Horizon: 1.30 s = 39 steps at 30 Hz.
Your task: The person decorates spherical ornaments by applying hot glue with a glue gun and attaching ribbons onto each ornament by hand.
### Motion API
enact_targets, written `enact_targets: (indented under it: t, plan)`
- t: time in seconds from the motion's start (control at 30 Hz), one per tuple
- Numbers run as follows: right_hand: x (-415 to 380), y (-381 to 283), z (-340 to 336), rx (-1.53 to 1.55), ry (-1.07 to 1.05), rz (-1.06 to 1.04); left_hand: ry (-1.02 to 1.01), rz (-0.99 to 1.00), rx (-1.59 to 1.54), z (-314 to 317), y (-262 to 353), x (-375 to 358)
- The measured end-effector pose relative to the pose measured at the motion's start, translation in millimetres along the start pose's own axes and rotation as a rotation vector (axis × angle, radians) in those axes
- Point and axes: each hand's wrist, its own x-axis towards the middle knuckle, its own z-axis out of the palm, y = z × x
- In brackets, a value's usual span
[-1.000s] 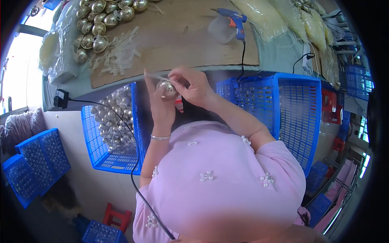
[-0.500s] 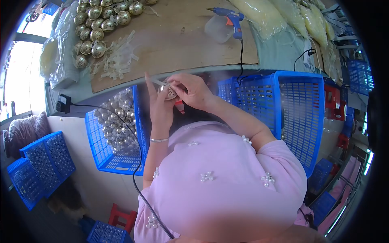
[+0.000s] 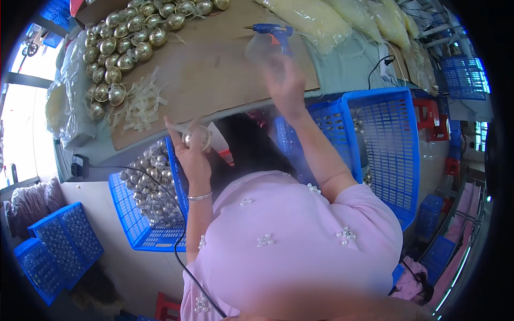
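My left hand [image 3: 191,160] holds a perforated gold bauble [image 3: 196,138] with a pale ribbon, in front of the table edge. Its index finger sticks out straight. My right hand [image 3: 287,88] is over the table, smeared by motion, with its fingers at the handle of a blue glue gun [image 3: 273,30]. Whether they close round the handle cannot be made out. Beneath the glue gun is a translucent pad [image 3: 258,49]. To the left, a heap of cut pale ribbon pieces [image 3: 141,104] lies on the cardboard [image 3: 214,75].
Several gold baubles [image 3: 126,40] cover the back left of the table. Bags of yellowish glue sticks or similar [image 3: 316,21] lie back right. A blue crate [image 3: 147,238] of silvery balls stands lower left, another blue crate [image 3: 393,155] at right. A black cable [image 3: 184,214] crosses my left arm.
My right hand has left the bauble and moved up and right to the glue gun. My left hand, still with the bauble, has shifted slightly left and down. The view has turned a little.
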Motion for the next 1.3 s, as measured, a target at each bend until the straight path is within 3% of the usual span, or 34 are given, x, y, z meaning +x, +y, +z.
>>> enact_targets:
  t: [0.07,0.17,0.2,0.27,0.37,0.43,0.53,0.63,0.83,1.07,1.3]
  plan:
    - [35.6,29.8,-16.7,-0.320,0.153,-0.006,-0.003,0.030,0.040,-9.3,3.5,1.4]
    - [58.5,66.9,-19.9,-0.405,-0.160,0.424,0.006,0.054,0.079,-14.4,5.7,0.4]
    - [62.6,81.3,-17.8,-0.359,-0.228,0.447,0.015,0.060,0.085,-14.9,6.3,-0.2]
    - [67.3,103.8,-12.3,-0.262,-0.381,0.486,0.047,0.066,0.053,-12.2,7.1,-0.3]
    - [66.4,94.3,-17.1,0.041,-0.274,0.560,0.090,0.081,0.017,-16.8,7.9,-0.6]
    - [57.1,69.9,-23.5,0.221,-0.143,0.505,0.086,0.104,0.017,-26.1,8.3,2.6]
    - [46.6,-3.9,-43.7,0.744,-0.354,0.474,0.107,0.122,0.106,-34.7,6.7,5.7]
    - [23.5,-16.2,-34.3,0.886,-0.505,0.658,0.155,0.095,0.123,-24.9,10.6,9.4]
    - [-37.6,-54.7,1.3,0.774,-0.984,0.731,0.216,0.034,0.125,-18.7,18.8,10.5]
    - [-53.3,-78.3,15.2,0.462,-1.030,0.597,0.212,0.048,0.051,-16.0,19.8,12.4]
    - [-53.8,-82.5,16.2,0.389,-0.991,0.593,0.222,0.041,0.022,-18.2,17.5,13.6]
